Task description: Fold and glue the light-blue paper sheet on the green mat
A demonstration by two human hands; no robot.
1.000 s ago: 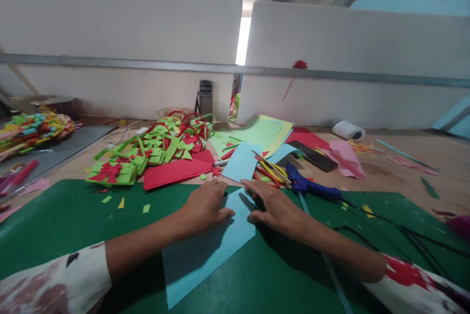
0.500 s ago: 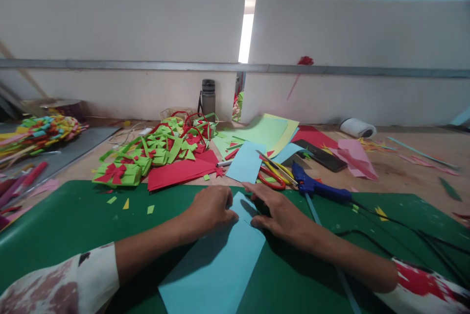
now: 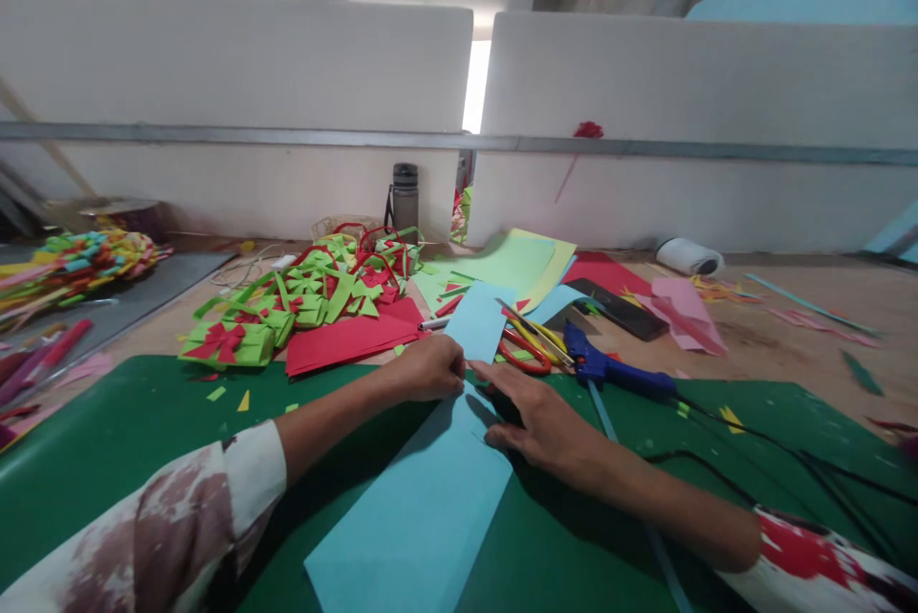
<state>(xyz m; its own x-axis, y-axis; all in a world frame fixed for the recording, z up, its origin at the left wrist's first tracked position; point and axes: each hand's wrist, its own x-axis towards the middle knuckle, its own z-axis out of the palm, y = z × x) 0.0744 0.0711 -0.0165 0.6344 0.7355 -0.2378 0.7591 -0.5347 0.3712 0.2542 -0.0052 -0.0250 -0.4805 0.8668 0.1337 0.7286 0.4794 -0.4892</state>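
Fingers of the left hand (image 3: 432, 371) are curled inward at the far end of the blue sheet (image 3: 412, 508); whether its edge is pinched cannot be told. By the right hand (image 3: 537, 412), thumb and forefinger are spread well apart at the sheet's right edge; firm pressing cannot be made out. The sheet is laid aslant on the green mat (image 3: 179, 422), its far end set between the hands.

At the far left, a bundle of coloured strips (image 3: 107, 259) is rested on a grey board (image 3: 176, 278). Green bags (image 3: 229, 347) trimmed with red bows are heaped next, with red paper (image 3: 351, 338) laid just beside them. Behind the heap, a bottle (image 3: 405, 202) is stood upright. Beyond the hands a blue card (image 3: 477, 312) is seen, flanked on its right by scissors (image 3: 529, 360). Farther right, a glue gun (image 3: 623, 372) is placed at the mat's edge, below a phone (image 3: 621, 309); beside that, pink paper (image 3: 687, 317) is spread, with a white roll (image 3: 688, 256) set behind.
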